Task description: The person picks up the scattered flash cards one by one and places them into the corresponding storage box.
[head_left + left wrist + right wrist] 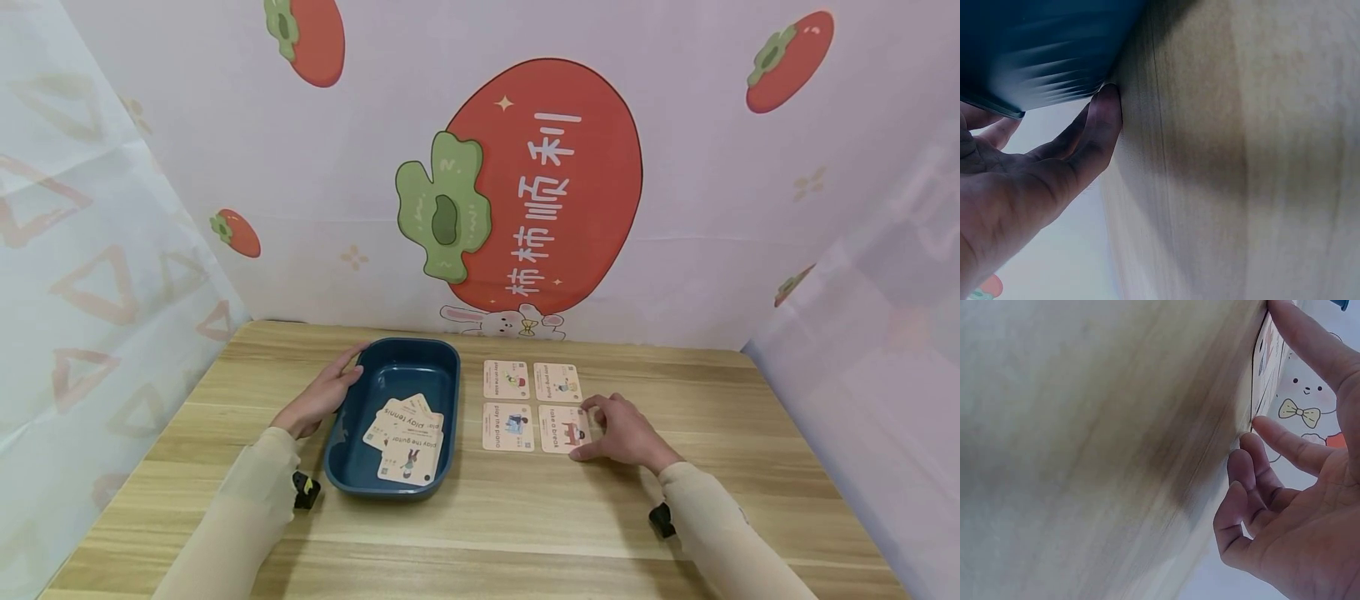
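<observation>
A dark blue tray (337, 467) stands on the table at left, with several loose cards (410, 450) overlapping inside. My left hand (321, 398) grips its left side near the far corner; in the left wrist view a fingertip (1109, 103) touches the tray's outer wall (1054, 56) close to the tabletop. Right of the tray, cards lie flat in two rows: "play on the slide" (506, 380), "play ping pong" (557, 382), "play the piano" (507, 427) and "take a break" (558, 429). My right hand (622, 432) holds the "take a break" card between thumb and index finger at its edges; its other fingers are curled.
The wooden table (480, 550) reaches back to a white cloth backdrop (675, 275) printed with persimmons. Similar cloth hangs along the left and right sides. Small black devices sit at both wrists.
</observation>
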Available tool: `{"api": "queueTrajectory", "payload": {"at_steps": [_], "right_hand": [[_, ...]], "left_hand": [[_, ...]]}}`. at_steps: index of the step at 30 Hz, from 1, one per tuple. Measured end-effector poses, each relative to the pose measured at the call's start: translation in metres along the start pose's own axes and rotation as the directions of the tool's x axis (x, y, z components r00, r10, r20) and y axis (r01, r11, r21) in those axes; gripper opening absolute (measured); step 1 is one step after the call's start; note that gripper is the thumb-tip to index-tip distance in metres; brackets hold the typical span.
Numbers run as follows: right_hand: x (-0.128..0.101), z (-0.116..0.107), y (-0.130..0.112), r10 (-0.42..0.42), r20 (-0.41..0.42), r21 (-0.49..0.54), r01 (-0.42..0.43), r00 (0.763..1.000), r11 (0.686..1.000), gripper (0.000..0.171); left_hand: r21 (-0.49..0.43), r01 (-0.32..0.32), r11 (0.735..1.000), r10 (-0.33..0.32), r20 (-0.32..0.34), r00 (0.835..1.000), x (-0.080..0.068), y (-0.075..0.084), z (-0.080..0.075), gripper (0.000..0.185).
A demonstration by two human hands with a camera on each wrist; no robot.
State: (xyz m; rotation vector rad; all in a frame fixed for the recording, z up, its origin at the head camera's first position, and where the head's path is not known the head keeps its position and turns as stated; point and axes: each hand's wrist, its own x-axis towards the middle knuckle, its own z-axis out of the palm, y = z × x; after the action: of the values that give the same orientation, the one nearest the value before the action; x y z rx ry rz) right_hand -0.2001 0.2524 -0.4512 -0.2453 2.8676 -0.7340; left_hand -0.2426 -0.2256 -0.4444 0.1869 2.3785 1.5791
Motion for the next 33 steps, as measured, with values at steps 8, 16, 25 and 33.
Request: {"api": "queueTrajectory", "payload": {"at_steps": [8, 16, 25, 33], "right_hand": [[0.0, -0.0005, 0.0, -0.003, -0.002, 0.028, 0.003, 1.0, 1.0, 0.075], [0.0027, -0.001, -0.0005, 0.01, 0.018, 0.059, -0.011, 1.0, 0.998, 0.076], [0.0043, -0.003, -0.0008, -0.004, 0.006, 0.1, 0.004, 1.0, 0.995, 0.082], [0.0056, -0.0025, -0.0003, -0.02, -0.014, 0.117, 0.021, 1.0, 0.993, 0.075]], "left_hand": [[-0.007, -0.011, 1.0, 0.011, 0.005, 1.0, -0.0016, 0.003, 0.0004, 0.056], [0.005, -0.001, 1.0, 0.001, 0.0, 1.0, -0.0009, 0.0027, 0.0005, 0.056], [0.001, 0.002, 1.0, -0.002, 0.002, 1.0, -0.0003, 0.0047, 0.0005, 0.056], [0.009, 0.023, 1.0, -0.023, -0.007, 1.0, -0.0006, 0.0023, 0.0, 0.055]]}}
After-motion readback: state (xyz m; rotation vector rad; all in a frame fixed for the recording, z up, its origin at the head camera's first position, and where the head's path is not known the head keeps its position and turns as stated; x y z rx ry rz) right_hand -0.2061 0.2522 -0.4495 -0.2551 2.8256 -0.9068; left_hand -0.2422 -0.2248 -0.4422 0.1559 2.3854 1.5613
